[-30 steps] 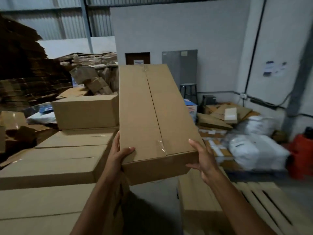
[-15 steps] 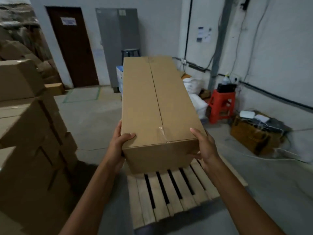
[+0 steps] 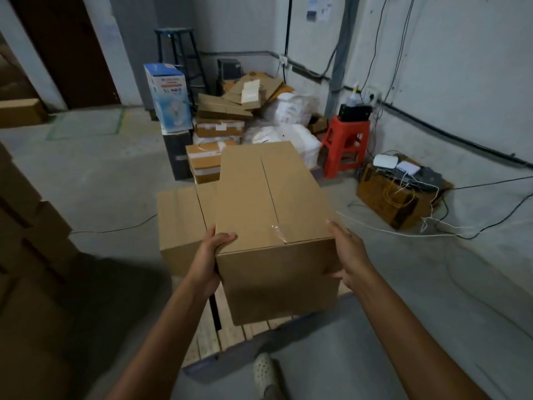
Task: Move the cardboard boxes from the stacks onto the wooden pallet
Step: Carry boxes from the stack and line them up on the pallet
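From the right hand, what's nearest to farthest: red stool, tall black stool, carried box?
1. carried box, held in the right hand.
2. red stool, farther back, right side.
3. tall black stool, back wall, left.

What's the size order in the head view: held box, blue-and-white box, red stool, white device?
1. The held box, though it is nearest the camera.
2. The blue-and-white box and the red stool look alike, so I won't rank them.
3. The white device.

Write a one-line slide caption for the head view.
Left hand and right hand hold a cardboard box over the wooden pallet, beside a second box.
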